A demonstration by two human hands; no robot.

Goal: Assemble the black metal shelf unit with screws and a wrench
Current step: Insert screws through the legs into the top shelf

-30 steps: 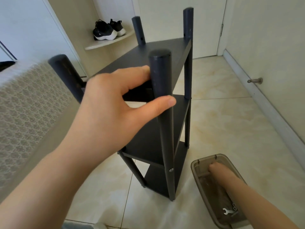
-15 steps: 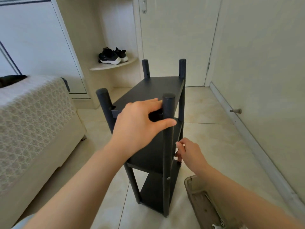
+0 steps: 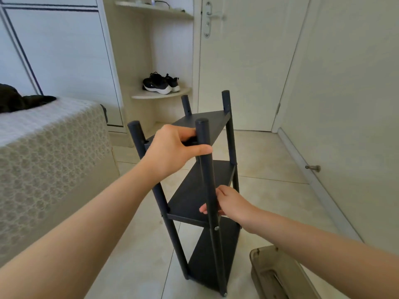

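Right hand (image 3: 233, 203): shifting from beside the near post (image 3: 209, 180) onto it since half a second ago, fingers curling round it at middle-shelf height.
Left hand (image 3: 172, 152): still gripping the same post just under its cap.
Shelf unit (image 3: 194, 195): standing upright on the tiled floor (image 3: 269, 201), beside the bed (image 3: 54, 147).
Box (image 3: 269, 268): lying near the unit's foot.

The left hand (image 3: 170, 152) and right hand (image 3: 234, 205) are showing bare; both forearms, lying left and right of the shelf (image 3: 190, 197), are going uncovered.
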